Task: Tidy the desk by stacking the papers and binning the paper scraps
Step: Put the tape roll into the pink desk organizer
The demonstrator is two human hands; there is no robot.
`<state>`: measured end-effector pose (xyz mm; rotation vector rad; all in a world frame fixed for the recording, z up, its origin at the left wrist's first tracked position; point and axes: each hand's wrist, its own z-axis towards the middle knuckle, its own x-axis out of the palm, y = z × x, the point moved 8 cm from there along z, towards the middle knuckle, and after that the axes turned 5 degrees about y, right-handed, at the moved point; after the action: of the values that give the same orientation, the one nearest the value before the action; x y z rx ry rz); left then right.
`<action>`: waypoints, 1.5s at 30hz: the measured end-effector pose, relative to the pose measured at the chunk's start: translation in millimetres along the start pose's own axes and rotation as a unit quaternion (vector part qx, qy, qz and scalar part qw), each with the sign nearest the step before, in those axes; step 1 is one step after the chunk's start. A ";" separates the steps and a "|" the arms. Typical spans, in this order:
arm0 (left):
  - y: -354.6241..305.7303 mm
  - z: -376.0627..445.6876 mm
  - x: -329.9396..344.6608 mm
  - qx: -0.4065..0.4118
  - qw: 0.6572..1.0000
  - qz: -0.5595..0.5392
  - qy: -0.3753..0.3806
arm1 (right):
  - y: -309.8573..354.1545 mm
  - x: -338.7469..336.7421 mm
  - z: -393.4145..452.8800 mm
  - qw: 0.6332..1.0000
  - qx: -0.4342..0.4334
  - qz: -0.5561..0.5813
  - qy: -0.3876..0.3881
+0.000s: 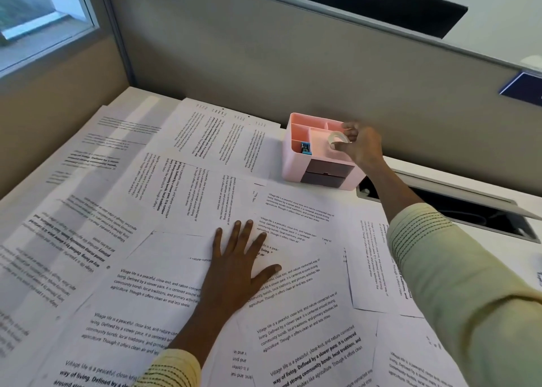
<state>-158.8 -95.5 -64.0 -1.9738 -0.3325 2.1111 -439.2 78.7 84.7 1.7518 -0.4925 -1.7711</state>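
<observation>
Many printed papers (181, 298) cover the table (378, 199); left hand (240, 266) presses flat on them, right hand (359, 146) pinches a tape roll (338, 138) over the pink organizer (308, 158) at one o'clock.

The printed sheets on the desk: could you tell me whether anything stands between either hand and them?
For the left hand, nothing: it already lies flat on the printed sheets. The right hand is occupied, pinching a roll of clear tape over the pink desk organiser, which stands on the desk's far side, beyond most of the sheets.
</observation>
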 end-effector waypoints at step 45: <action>-16.0 -1.6 -20.1 0.009 0.991 0.120 0.052 | -58.0 -10.4 -246.3 0.992 0.003 0.126 0.028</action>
<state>-155.7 -86.7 -40.0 -2.2000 -0.0602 2.1274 -205.2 164.7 40.2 1.6576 -0.6648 -1.5409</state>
